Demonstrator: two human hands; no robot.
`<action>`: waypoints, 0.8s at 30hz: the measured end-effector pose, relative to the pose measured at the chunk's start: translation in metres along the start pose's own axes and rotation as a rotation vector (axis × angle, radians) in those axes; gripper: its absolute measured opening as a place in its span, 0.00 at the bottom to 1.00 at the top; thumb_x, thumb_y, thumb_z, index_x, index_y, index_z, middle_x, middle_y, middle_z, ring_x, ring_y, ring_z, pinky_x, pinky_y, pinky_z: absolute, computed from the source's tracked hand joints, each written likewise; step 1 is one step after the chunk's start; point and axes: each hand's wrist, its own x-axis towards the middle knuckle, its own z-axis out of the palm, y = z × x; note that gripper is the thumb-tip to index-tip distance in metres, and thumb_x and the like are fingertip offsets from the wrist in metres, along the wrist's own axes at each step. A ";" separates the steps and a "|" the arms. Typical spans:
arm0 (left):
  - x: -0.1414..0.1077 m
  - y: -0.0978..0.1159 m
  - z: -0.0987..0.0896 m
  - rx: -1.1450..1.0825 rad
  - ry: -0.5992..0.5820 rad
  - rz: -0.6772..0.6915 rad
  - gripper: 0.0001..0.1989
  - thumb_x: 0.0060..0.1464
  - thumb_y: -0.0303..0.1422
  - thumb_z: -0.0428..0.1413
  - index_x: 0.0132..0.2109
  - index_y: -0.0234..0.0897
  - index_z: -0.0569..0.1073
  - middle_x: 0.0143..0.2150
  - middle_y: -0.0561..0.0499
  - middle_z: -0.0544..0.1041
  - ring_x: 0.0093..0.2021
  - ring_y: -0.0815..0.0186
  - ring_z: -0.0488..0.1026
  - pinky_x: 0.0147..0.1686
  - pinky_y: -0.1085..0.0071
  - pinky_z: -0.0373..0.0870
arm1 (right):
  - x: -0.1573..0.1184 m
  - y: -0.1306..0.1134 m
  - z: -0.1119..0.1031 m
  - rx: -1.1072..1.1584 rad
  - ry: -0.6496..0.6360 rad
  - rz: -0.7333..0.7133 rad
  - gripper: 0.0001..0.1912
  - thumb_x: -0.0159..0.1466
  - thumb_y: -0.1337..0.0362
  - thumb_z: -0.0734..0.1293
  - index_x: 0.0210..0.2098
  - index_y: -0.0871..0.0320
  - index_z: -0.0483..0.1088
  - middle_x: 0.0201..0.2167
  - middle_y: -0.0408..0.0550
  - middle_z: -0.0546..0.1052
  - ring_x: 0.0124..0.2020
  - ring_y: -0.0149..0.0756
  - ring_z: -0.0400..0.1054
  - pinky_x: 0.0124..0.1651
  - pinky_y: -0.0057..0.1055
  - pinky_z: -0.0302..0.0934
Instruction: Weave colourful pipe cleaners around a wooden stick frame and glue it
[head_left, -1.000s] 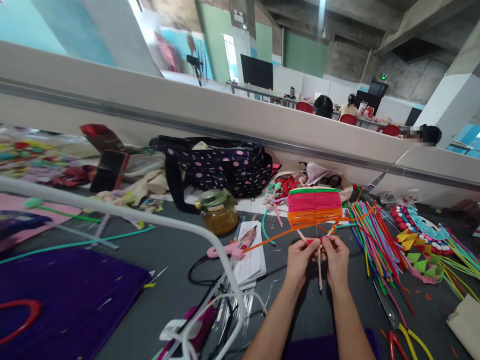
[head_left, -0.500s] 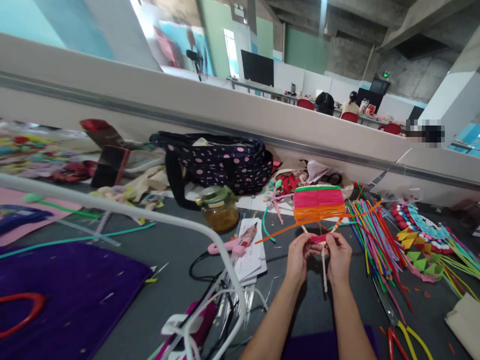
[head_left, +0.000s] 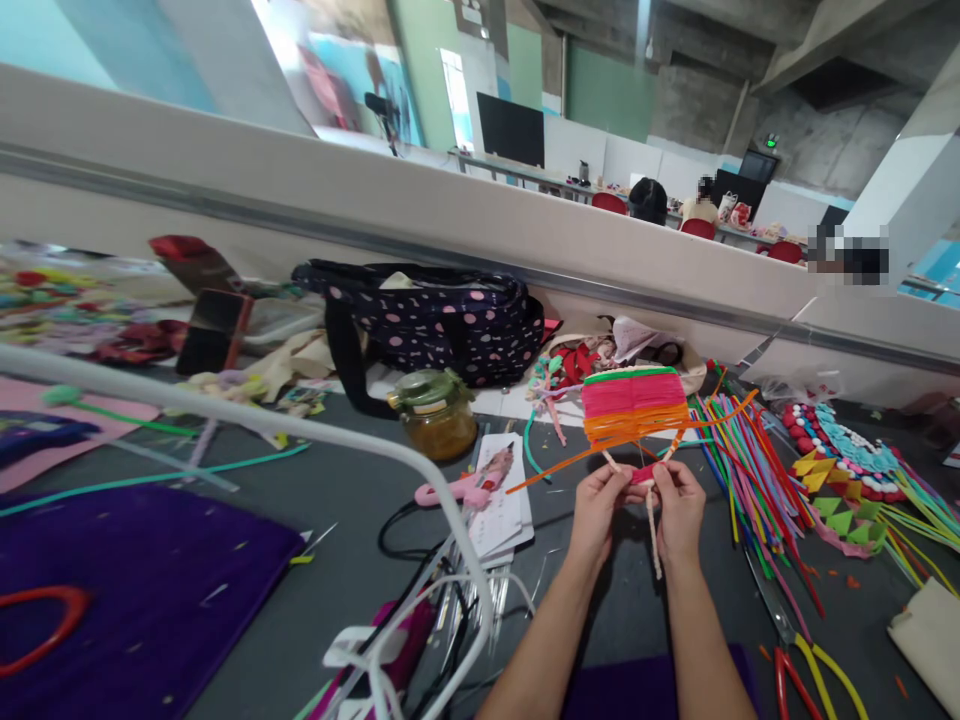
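A woven piece (head_left: 634, 402) with green, pink and orange bands stands above my hands, an orange strand sticking out at each side. My left hand (head_left: 600, 500) is closed on the left end of the small pink section at its lower part. On the right end of that section my right hand (head_left: 678, 505) is closed too, fingertips pinched. The hands are close together. A pale twisted stem (head_left: 654, 535) hangs down between them. What lies behind the fingers is hidden.
Colourful pipe cleaners (head_left: 750, 480) lie right of the hands, with scissors (head_left: 784, 630) below them. To the left are a glass jar (head_left: 437, 420), a pink glue gun (head_left: 472, 490) on papers and a white curved tube (head_left: 360, 437). A dotted bag (head_left: 442, 325) sits behind.
The woven piece has shifted slightly left and tilted a little. The hanging stem's lower end has swung right. Both hands still pinch the pink section, their fingers slightly moved.
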 end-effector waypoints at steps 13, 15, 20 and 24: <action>-0.002 0.002 0.002 0.112 0.020 0.100 0.20 0.42 0.37 0.64 0.42 0.31 0.73 0.23 0.49 0.78 0.23 0.64 0.76 0.25 0.73 0.71 | 0.003 -0.001 -0.003 0.067 -0.007 0.022 0.13 0.53 0.56 0.71 0.28 0.60 0.68 0.17 0.37 0.68 0.16 0.24 0.58 0.21 0.22 0.54; -0.003 0.001 0.002 0.122 0.013 0.115 0.20 0.43 0.38 0.63 0.42 0.31 0.73 0.23 0.49 0.78 0.23 0.64 0.76 0.25 0.73 0.71 | 0.003 -0.002 -0.002 0.074 -0.002 0.028 0.13 0.53 0.57 0.71 0.27 0.60 0.68 0.17 0.36 0.68 0.16 0.24 0.57 0.20 0.22 0.53; -0.002 0.002 0.002 0.070 -0.014 0.054 0.22 0.44 0.42 0.62 0.43 0.31 0.74 0.25 0.47 0.79 0.25 0.63 0.77 0.26 0.72 0.72 | 0.005 -0.001 -0.004 0.067 0.036 0.024 0.14 0.53 0.56 0.71 0.27 0.60 0.68 0.17 0.36 0.66 0.16 0.24 0.57 0.20 0.22 0.53; -0.002 0.003 0.003 0.026 -0.031 0.028 0.21 0.44 0.43 0.62 0.41 0.30 0.76 0.27 0.46 0.78 0.26 0.65 0.76 0.24 0.73 0.71 | 0.006 -0.002 -0.005 0.082 0.056 0.012 0.14 0.53 0.56 0.71 0.27 0.60 0.68 0.16 0.36 0.65 0.16 0.23 0.56 0.19 0.22 0.52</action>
